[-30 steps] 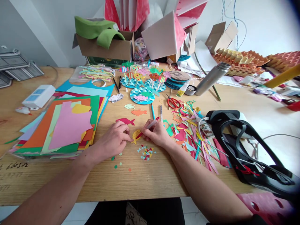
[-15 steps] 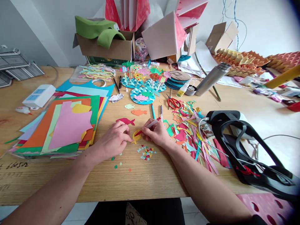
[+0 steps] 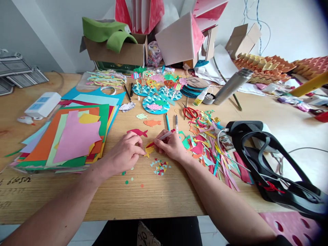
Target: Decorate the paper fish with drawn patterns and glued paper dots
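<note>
Your right hand is gripping the pen, sliding it left. Your left hand is still pinching the fish. The far box is holding felt.

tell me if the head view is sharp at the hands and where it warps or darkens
Head view: sharp, evenly lit around the yellow paper fish and red-tipped pen; left hand and right hand cast soft shadows; wide-angle bowing bends the table edge; dark vignette at the right corners.
</note>
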Demonstrator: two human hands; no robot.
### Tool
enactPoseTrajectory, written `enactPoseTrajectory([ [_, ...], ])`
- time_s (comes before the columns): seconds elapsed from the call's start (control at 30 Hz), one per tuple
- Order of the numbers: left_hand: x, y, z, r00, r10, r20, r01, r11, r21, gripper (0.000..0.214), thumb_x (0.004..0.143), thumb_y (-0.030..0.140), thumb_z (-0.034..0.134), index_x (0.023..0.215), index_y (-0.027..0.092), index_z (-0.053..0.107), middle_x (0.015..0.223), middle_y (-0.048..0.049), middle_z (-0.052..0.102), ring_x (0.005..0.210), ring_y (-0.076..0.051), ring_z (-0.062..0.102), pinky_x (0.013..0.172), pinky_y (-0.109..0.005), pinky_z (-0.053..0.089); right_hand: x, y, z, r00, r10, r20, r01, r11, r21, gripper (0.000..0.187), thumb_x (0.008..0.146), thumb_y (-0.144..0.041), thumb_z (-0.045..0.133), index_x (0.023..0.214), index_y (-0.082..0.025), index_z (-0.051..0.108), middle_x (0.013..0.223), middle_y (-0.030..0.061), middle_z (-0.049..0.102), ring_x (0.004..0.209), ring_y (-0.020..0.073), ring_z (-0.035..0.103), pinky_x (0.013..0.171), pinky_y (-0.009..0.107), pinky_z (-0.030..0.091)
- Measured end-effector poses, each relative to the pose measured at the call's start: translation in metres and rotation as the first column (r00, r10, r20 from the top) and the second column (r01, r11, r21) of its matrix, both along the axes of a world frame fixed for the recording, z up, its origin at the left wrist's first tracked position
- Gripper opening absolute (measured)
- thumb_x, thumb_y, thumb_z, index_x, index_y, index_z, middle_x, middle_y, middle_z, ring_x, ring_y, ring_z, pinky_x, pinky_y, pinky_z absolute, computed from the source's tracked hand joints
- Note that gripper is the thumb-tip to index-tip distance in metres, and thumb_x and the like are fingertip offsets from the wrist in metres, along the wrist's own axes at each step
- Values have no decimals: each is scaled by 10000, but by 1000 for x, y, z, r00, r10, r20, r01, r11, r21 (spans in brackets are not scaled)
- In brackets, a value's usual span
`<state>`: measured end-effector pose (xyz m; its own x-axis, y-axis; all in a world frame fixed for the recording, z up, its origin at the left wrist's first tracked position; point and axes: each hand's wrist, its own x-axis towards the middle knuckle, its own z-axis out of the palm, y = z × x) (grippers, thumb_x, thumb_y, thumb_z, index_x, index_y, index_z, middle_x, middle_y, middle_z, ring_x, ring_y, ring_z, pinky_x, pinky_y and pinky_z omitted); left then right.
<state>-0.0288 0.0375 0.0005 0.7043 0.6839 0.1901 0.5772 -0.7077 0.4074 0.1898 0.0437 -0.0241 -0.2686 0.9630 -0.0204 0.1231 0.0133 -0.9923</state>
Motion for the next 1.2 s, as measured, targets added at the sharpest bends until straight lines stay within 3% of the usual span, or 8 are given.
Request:
enactPoseTrajectory([
  [1.2, -1, 0, -3, 1000, -1, -25, 0, 1000, -28, 461, 766, -46, 490, 917, 260, 800, 876, -51, 590, 960, -217, 509, 881, -394, 484, 0, -1, 1, 1000, 3, 9, -3, 999, -33, 206, 771, -324, 695, 717, -180, 558, 535, -24, 602, 428, 99, 546, 419, 205, 388],
])
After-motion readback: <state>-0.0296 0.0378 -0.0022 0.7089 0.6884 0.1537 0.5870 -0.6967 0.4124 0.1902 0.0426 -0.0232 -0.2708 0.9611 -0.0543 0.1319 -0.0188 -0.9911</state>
